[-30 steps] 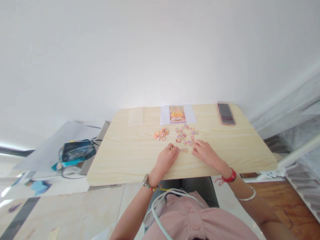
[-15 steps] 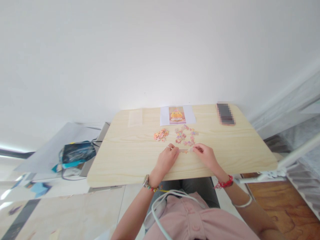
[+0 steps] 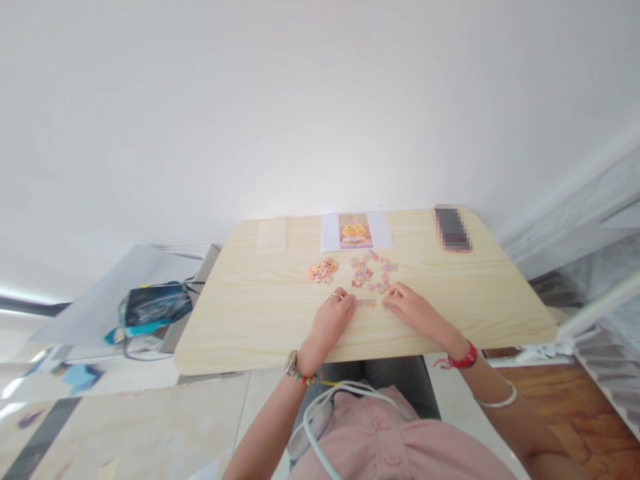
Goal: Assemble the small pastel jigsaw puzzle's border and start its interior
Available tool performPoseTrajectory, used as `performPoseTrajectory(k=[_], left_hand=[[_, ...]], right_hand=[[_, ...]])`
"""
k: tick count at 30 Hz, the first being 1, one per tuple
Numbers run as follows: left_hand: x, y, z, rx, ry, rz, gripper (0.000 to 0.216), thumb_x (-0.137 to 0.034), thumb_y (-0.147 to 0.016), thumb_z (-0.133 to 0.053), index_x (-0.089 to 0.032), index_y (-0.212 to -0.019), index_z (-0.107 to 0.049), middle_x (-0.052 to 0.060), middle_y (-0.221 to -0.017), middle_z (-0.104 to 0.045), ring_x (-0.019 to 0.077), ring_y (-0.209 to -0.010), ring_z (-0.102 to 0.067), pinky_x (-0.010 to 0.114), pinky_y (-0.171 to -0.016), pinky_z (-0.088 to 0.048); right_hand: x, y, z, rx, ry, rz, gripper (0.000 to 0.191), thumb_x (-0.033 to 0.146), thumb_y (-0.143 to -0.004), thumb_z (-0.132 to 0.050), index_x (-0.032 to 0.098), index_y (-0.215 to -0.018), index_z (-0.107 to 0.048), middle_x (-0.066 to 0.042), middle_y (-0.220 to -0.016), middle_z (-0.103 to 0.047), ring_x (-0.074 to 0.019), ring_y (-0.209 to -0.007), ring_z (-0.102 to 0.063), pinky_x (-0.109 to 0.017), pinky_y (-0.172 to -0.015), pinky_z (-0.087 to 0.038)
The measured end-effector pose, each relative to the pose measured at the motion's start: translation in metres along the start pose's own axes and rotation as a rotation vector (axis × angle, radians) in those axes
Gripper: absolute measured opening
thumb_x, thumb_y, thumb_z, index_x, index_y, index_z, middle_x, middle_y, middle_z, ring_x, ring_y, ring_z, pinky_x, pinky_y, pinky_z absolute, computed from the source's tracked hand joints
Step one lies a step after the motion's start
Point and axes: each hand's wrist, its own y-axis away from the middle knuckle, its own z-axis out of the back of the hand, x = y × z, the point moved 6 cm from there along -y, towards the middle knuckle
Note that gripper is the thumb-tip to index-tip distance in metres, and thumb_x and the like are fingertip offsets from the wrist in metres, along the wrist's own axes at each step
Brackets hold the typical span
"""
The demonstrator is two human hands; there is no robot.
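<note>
My left hand [image 3: 333, 321] rests on the table with its fingers closed at the left end of a short strip of joined jigsaw pieces [image 3: 366, 303]. Just right of the strip, the fingers of my right hand [image 3: 414, 312] are bent down over a small jigsaw piece [image 3: 385, 305], mostly covered by them. A narrow gap shows between that piece and the strip. Beyond my hands lie scattered pink and purple jigsaw pieces [image 3: 361, 272], some in small clusters. To their left is a heap of orange and pink pieces [image 3: 323, 269].
A paper sheet with a printed yellow figure [image 3: 355, 230] lies at the table's back edge, against the wall. A phone [image 3: 453, 229] is at the back right, and a pale translucent sheet [image 3: 271, 236] at the back left. Left of the table sits a dark bag [image 3: 156, 305].
My right hand has shifted and turned, its fingers now folding lower over the piece. The strip and my left fingers have slid slightly left. The heap stays put.
</note>
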Motion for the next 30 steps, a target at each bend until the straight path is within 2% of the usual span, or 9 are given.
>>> performPoseTrajectory(k=[4,9,15,21,30], left_hand=[[0.000,-0.001,-0.001,-0.005,0.000,-0.006,0.018,-0.026,-0.088,-0.033,-0.020,-0.092,-0.050,0.004,-0.101,-0.049,0.0137,-0.082,-0.054,0.023,-0.066,-0.043],[0.001,-0.001,-0.001,0.007,0.007,0.004,0.018,-0.026,-0.088,-0.034,-0.020,-0.091,-0.050,0.004,-0.100,-0.049,0.0129,-0.081,-0.054,0.023,-0.067,-0.043],[0.000,-0.001,-0.002,0.018,-0.003,0.014,0.016,-0.025,-0.087,-0.036,-0.021,-0.094,-0.049,0.004,-0.101,-0.049,0.0134,-0.082,-0.054,0.023,-0.066,-0.043],[0.001,-0.001,-0.003,0.002,-0.004,-0.004,0.014,-0.024,-0.086,-0.038,-0.020,-0.093,-0.049,0.004,-0.101,-0.049,0.0135,-0.082,-0.054,0.023,-0.066,-0.044],[0.002,-0.001,-0.004,0.002,0.022,0.005,0.016,-0.025,-0.087,-0.037,-0.021,-0.095,-0.050,0.004,-0.102,-0.049,0.0131,-0.083,-0.054,0.023,-0.068,-0.043]], right_hand=[[-0.005,-0.005,-0.004,-0.024,0.038,0.019,0.010,0.017,-0.082,-0.046,0.018,-0.080,-0.056,-0.006,-0.092,-0.049,-0.0168,-0.085,-0.051,-0.032,-0.079,-0.045],[-0.004,-0.007,-0.009,-0.027,0.127,0.053,0.007,0.018,-0.082,-0.047,0.017,-0.080,-0.054,-0.007,-0.089,-0.051,-0.0194,-0.084,-0.052,-0.036,-0.076,-0.046],[-0.002,-0.004,-0.002,-0.018,0.115,0.064,0.008,0.019,-0.081,-0.050,0.017,-0.087,-0.055,-0.008,-0.095,-0.051,-0.0193,-0.088,-0.051,-0.035,-0.078,-0.045],[0.000,-0.005,-0.001,0.017,0.142,0.057,0.006,0.018,-0.082,-0.048,0.016,-0.080,-0.054,-0.007,-0.090,-0.051,-0.0182,-0.083,-0.052,-0.034,-0.074,-0.046],[0.005,-0.013,-0.004,-0.054,0.291,0.059,0.007,0.020,-0.082,-0.049,0.015,-0.083,-0.054,-0.010,-0.097,-0.052,-0.0218,-0.090,-0.052,-0.035,-0.076,-0.044]])
